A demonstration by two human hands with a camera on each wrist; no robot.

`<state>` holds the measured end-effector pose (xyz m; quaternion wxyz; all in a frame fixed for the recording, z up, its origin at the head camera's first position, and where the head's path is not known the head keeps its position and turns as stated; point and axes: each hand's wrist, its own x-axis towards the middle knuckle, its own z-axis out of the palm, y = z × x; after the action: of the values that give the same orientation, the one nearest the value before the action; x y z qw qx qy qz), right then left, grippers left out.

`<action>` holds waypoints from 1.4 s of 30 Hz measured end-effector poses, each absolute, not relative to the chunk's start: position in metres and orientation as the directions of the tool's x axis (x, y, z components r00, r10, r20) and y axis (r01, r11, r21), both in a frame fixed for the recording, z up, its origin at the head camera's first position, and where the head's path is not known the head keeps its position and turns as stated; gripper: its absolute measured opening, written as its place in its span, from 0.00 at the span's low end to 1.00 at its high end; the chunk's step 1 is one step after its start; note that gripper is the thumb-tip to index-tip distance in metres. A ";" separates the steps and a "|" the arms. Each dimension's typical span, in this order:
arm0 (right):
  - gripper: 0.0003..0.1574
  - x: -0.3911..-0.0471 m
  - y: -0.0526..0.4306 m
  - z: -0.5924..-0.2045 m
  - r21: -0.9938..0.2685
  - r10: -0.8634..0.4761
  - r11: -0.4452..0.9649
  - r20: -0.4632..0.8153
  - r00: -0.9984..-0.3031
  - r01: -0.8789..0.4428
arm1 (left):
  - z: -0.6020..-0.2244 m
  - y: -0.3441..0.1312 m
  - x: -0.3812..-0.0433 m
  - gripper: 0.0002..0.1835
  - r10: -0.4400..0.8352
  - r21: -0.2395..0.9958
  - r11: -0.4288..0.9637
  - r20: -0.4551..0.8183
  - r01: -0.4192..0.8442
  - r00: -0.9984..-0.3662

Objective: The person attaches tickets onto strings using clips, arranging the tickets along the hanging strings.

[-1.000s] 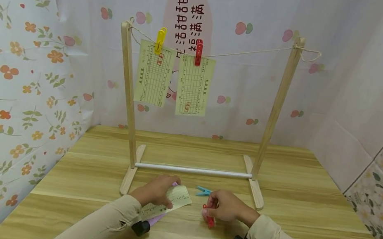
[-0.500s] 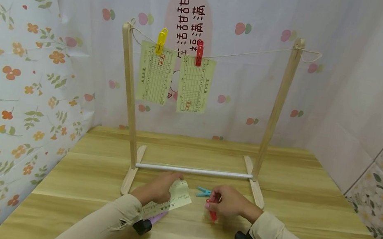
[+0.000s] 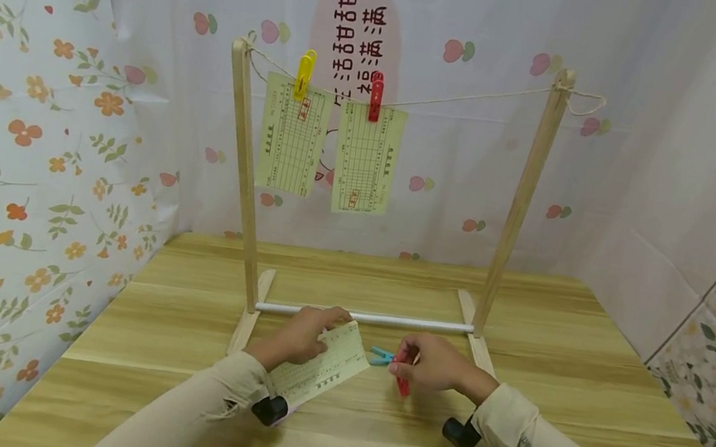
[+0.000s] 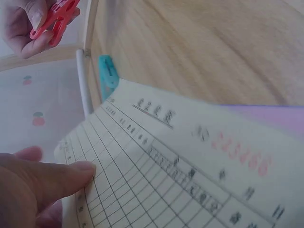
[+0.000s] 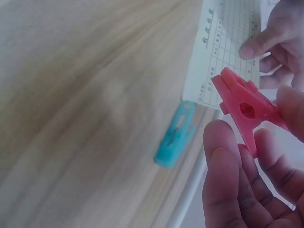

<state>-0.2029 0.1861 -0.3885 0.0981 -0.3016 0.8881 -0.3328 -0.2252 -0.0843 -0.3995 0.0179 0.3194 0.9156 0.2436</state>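
Observation:
A printed paper slip (image 3: 325, 363) with a ruled grid is pinched along one long edge by my left hand (image 3: 305, 336), thumb on top. It is lifted at a tilt over the table, and a purple sheet (image 4: 275, 118) shows beneath it in the left wrist view. My right hand (image 3: 437, 365) holds a red clothespin (image 5: 244, 107) by its handles between thumb and fingers. Just beside that hand, a teal clothespin (image 5: 175, 135) lies on the wooden table near the slip's corner.
Behind the hands stands a wooden frame with two posts (image 3: 521, 202), a white crossbar (image 3: 412, 324) and a sagging string (image 3: 476, 100). Two slips hang from the string, the left slip (image 3: 289, 142) under a yellow clothespin (image 3: 304, 74), the right slip (image 3: 367, 166) under a red one.
My left hand has raised the paper slip off the purple sheet and moved it slightly forward. My right hand has lifted the red clothespin a little and moved it forward.

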 end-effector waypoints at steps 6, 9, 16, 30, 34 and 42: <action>0.08 -0.208 0.189 -0.383 -0.641 -0.597 0.604 0.030 -0.802 -0.474 | -0.392 -0.084 -0.228 0.17 0.591 0.443 0.680 0.141 0.584 -0.795; 0.08 -0.208 0.189 -0.379 -0.636 -0.591 0.612 0.027 -0.806 -0.470 | -0.390 -0.083 -0.228 0.16 0.585 0.452 0.683 0.131 0.574 -0.800; 0.09 -0.210 0.190 -0.370 -0.619 -0.559 0.645 0.018 -0.829 -0.448 | -0.379 -0.082 -0.228 0.22 0.571 0.460 0.692 0.124 0.556 -0.812; 0.08 -0.218 0.192 -0.357 -0.613 -0.553 0.644 0.042 -0.832 -0.459 | -0.358 -0.079 -0.232 0.30 0.555 0.446 0.715 0.105 0.538 -0.825; 0.08 -0.221 0.193 -0.354 -0.615 -0.541 0.642 0.058 -0.839 -0.457 | -0.353 -0.078 -0.236 0.27 0.553 0.442 0.706 0.145 0.554 -0.820; 0.07 -0.225 0.194 -0.347 -0.635 -0.539 0.625 0.070 -0.839 -0.454 | -0.341 -0.074 -0.238 0.25 0.532 0.436 0.717 0.162 0.544 -0.831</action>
<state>-0.2254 0.1941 -0.3470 0.0633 -0.2762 0.8992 -0.3334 -0.2384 -0.0740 -0.3413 -0.0126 0.2903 0.9264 0.2394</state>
